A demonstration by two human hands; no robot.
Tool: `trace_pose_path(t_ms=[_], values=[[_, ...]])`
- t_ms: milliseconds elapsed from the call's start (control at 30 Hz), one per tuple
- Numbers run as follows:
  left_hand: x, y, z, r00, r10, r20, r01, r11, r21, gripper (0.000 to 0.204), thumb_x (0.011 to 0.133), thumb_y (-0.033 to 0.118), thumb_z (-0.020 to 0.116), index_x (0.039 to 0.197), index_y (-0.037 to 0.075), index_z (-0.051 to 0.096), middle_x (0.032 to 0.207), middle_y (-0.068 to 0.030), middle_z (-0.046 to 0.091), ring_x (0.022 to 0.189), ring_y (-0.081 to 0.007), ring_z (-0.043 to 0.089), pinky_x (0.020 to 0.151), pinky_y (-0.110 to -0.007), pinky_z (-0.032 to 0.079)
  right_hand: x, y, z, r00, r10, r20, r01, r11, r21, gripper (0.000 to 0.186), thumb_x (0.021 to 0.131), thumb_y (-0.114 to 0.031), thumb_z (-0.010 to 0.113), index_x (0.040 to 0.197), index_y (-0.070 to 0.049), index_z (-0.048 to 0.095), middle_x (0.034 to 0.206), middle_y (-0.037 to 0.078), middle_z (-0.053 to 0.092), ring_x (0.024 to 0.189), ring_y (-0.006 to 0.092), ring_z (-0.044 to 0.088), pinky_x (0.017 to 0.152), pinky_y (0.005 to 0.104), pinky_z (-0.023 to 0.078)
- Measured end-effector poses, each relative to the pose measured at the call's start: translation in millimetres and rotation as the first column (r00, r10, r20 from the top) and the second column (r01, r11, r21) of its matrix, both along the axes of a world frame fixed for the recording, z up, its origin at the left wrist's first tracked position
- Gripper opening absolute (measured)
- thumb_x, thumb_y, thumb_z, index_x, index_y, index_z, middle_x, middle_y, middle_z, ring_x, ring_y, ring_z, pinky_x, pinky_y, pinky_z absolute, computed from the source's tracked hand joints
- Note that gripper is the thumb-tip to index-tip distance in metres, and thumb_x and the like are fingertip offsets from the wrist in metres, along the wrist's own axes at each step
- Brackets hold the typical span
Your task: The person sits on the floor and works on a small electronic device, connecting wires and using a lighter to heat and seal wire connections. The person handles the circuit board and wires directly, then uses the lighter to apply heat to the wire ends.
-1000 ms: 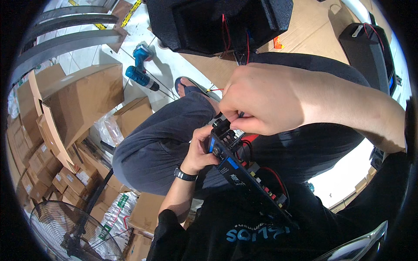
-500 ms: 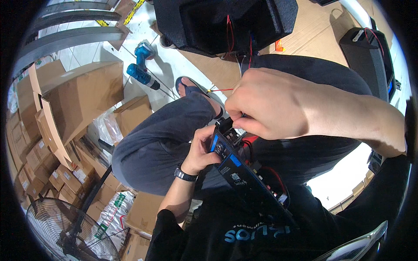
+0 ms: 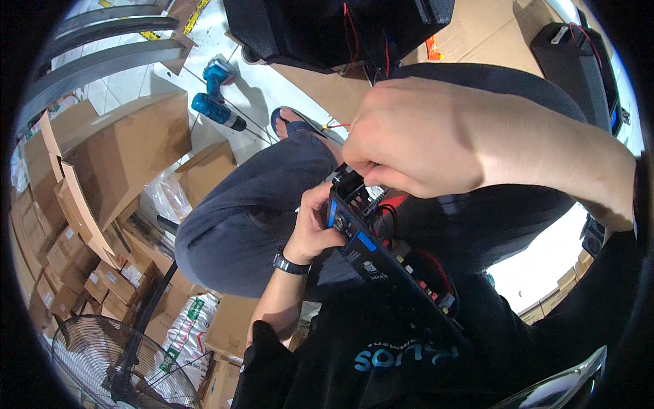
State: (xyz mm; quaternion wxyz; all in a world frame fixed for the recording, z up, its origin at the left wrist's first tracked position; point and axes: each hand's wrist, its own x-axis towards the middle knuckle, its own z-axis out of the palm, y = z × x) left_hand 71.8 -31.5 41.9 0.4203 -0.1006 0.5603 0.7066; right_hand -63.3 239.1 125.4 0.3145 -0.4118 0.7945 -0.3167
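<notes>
A narrow black electronics panel [image 3: 373, 262] with blue patches lies slanted over my lap, its circuit parts and coloured connectors facing right. My left hand [image 3: 310, 230] grips its far end, with the thumb on the printed face. Above that same end, my right hand [image 3: 419, 140] is closed in a pinch among the parts. Its fingertips are partly hidden, and I cannot see what they hold. A thin red wire [image 3: 338, 125] with a yellow tip shows beside its knuckles. Red and black wires [image 3: 390, 210] loop below the right hand, next to the board.
An open black speaker cabinet [image 3: 272, 34] with red wires stands ahead; another black cabinet [image 3: 569, 71] is at right. A blue cordless drill [image 3: 216, 95] lies on white tile. Cardboard boxes [image 3: 129, 153] crowd the left, with a fan [image 3: 112, 361] at lower left.
The whole view has shifted slightly. My right hand has moved a little up and left over the panel's end, still pinched. My left hand keeps its grip.
</notes>
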Motion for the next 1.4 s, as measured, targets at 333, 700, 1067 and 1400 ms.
trace_pose_path(t_ms=[333, 700, 1067, 1400], values=[[0, 5, 3, 0.997, 0.057, 0.055, -0.059, 0.998, 0.037, 0.084, 0.061, 0.029, 0.094, 0.134, 0.000, 0.064, 0.121, -0.0027, 0.069, 0.109, -0.0134, 0.063, 0.099, -0.029, 0.046, -1, -5, 15, 0.980, 0.190, -0.062, -0.177, 0.971, 0.163, 0.010, 0.091, -0.010, 0.070, 0.091, -0.002, 0.076, 0.085, 0.015, 0.074, 0.085, 0.0284, 0.076, 0.087, 0.0383, 0.058], [3, 3, 2, 0.996, 0.089, 0.028, -0.091, 0.991, 0.100, 0.087, 0.060, 0.028, 0.098, 0.135, -0.002, 0.064, 0.120, -0.0042, 0.070, 0.109, -0.0137, 0.063, 0.100, -0.030, 0.046, -1, -2, 18, 0.956, 0.247, -0.158, -0.235, 0.968, 0.094, 0.015, 0.088, -0.013, 0.074, 0.100, -0.004, 0.076, 0.092, 0.012, 0.076, 0.090, 0.0267, 0.075, 0.100, 0.0385, 0.053], [3, 0, -4, 0.999, 0.009, -0.042, -0.002, 0.986, 0.164, 0.094, 0.061, 0.036, 0.101, 0.136, -0.003, 0.062, 0.120, -0.0066, 0.072, 0.108, -0.0132, 0.067, 0.097, -0.030, 0.050, 0, -2, 21, 0.947, 0.319, 0.027, -0.320, 0.940, 0.120, 0.015, 0.088, -0.013, 0.072, 0.100, -0.004, 0.073, 0.099, 0.011, 0.072, 0.099, 0.0248, 0.071, 0.103, 0.0376, 0.052], [6, -4, -9, 0.996, -0.017, -0.086, 0.028, 0.990, 0.135, 0.094, 0.058, 0.032, 0.102, 0.136, -0.003, 0.063, 0.118, -0.0052, 0.073, 0.106, -0.0123, 0.067, 0.097, -0.030, 0.050, 6, 3, 3, 0.975, 0.189, 0.116, -0.167, 0.970, -0.174, 0.014, 0.087, -0.009, 0.071, 0.099, -0.001, 0.070, 0.095, 0.012, 0.068, 0.097, 0.0277, 0.069, 0.100, 0.0387, 0.052]])
